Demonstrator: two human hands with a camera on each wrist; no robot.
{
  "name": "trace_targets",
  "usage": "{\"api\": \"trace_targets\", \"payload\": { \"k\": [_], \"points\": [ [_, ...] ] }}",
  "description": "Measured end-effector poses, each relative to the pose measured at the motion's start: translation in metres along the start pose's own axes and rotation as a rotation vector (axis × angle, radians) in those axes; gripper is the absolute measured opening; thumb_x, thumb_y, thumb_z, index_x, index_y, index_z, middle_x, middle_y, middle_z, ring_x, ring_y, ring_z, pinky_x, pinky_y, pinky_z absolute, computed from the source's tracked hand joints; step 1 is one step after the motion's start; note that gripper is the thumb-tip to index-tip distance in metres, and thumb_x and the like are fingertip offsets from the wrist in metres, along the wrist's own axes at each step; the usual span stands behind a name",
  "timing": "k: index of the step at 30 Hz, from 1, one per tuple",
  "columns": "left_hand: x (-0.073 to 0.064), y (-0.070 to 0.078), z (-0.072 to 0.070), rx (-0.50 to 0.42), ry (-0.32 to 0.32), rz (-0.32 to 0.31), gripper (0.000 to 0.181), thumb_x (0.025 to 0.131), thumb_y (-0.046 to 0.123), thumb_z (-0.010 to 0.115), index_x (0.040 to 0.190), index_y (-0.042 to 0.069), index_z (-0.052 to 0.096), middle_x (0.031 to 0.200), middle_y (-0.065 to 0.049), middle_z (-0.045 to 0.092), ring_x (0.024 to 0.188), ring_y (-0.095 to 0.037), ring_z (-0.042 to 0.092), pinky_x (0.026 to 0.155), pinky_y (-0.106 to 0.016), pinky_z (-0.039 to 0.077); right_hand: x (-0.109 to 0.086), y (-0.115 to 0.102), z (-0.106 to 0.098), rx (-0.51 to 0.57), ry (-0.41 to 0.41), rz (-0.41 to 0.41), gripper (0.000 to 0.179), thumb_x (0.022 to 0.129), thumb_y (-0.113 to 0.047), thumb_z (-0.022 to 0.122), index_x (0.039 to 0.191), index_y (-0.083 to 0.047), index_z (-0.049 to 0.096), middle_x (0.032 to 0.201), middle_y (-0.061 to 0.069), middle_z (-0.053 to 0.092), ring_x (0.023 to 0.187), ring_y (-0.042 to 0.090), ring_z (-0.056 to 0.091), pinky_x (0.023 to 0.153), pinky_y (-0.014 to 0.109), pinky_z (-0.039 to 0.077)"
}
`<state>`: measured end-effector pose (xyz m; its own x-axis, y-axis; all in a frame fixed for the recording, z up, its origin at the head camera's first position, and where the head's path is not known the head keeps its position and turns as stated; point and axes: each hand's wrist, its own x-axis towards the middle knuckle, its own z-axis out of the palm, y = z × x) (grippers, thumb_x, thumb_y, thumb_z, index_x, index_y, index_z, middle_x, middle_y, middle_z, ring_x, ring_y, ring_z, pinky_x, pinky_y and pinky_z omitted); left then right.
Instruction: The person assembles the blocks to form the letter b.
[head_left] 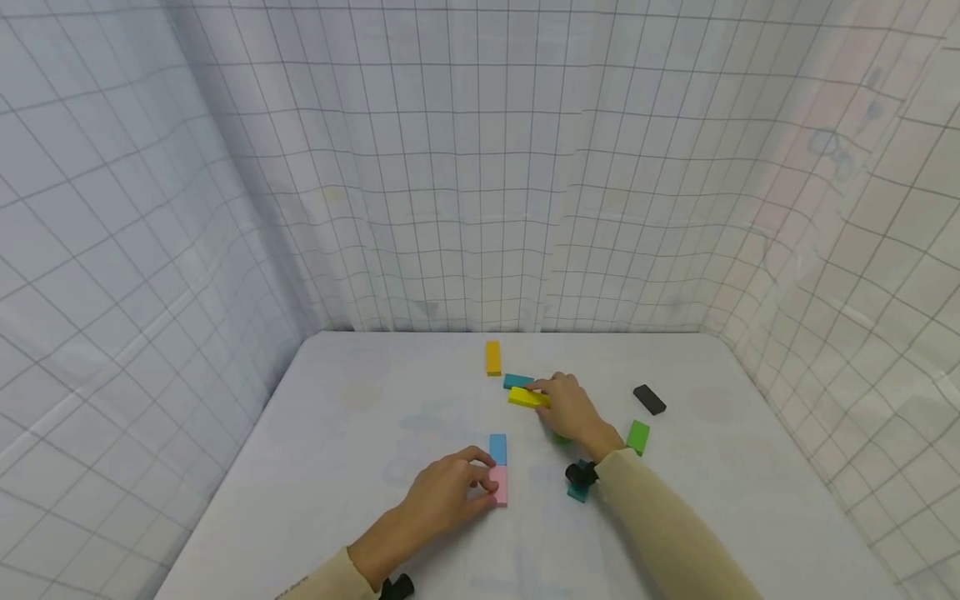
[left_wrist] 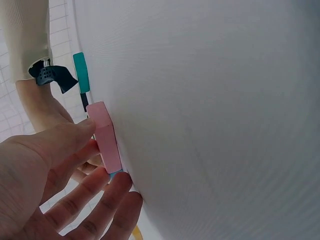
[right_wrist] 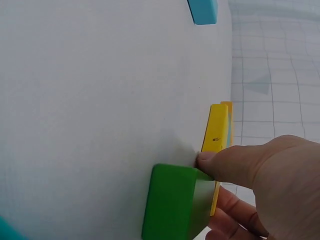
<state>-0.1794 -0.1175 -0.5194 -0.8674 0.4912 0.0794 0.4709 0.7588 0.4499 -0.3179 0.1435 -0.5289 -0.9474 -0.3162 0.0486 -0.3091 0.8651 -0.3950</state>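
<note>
My left hand (head_left: 448,490) is at the left side of a pink block (head_left: 499,487), its thumb and fingertips touching the block and its outer fingers spread loosely. The pink block lies end to end with a light blue block (head_left: 498,449); only a sliver of blue shows past it in the left wrist view. My right hand (head_left: 568,407) pinches a yellow block (head_left: 528,397) between thumb and fingers. Just behind the yellow block is a teal block (head_left: 517,381). A green block (right_wrist: 170,202) stands close by my right thumb, mostly hidden under that hand in the head view.
An orange-yellow block (head_left: 492,358) lies near the table's back edge. To the right are a black block (head_left: 649,399) and another green block (head_left: 638,436). A dark teal block (head_left: 577,492) sits below the right wrist. White gridded curtains (head_left: 480,167) surround the white table (head_left: 360,400).
</note>
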Motion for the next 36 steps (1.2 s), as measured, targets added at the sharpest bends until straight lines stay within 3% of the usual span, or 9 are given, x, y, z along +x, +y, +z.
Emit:
{"api": "trace_targets", "payload": {
  "k": [8, 25, 36],
  "points": [
    [0.0, 0.001, 0.001, 0.004, 0.014, 0.006, 0.009, 0.098, 0.025, 0.097, 0.105, 0.02, 0.095, 0.135, 0.001, 0.082, 0.101, -0.012, 0.078, 0.081, -0.028, 0.065, -0.001, 0.006, -0.006, 0.014, 0.009, 0.045, 0.042, 0.109, -0.014, 0.083, 0.151, -0.016, 0.079, 0.135, 0.018, 0.077, 0.117, 0.034, 0.066, 0.111, 0.056, 0.062],
    [-0.001, 0.001, 0.001, 0.008, 0.017, 0.007, 0.009, 0.098, 0.025, 0.097, 0.105, 0.02, 0.095, 0.135, 0.002, 0.082, 0.101, -0.012, 0.079, 0.081, -0.029, 0.066, -0.005, 0.005, -0.005, 0.037, 0.016, -0.03, 0.04, 0.108, -0.013, 0.085, 0.147, -0.021, 0.083, 0.136, 0.014, 0.08, 0.125, 0.035, 0.073, 0.111, 0.056, 0.065],
    [-0.002, 0.001, 0.002, 0.002, 0.045, 0.031, 0.007, 0.097, 0.023, 0.098, 0.103, 0.021, 0.095, 0.134, 0.002, 0.083, 0.101, -0.016, 0.081, 0.079, -0.031, 0.066, -0.003, -0.008, -0.004, 0.077, -0.019, -0.068, 0.042, 0.108, -0.021, 0.085, 0.15, -0.023, 0.081, 0.134, 0.01, 0.079, 0.119, 0.028, 0.071, 0.113, 0.054, 0.063]
  ]
}}
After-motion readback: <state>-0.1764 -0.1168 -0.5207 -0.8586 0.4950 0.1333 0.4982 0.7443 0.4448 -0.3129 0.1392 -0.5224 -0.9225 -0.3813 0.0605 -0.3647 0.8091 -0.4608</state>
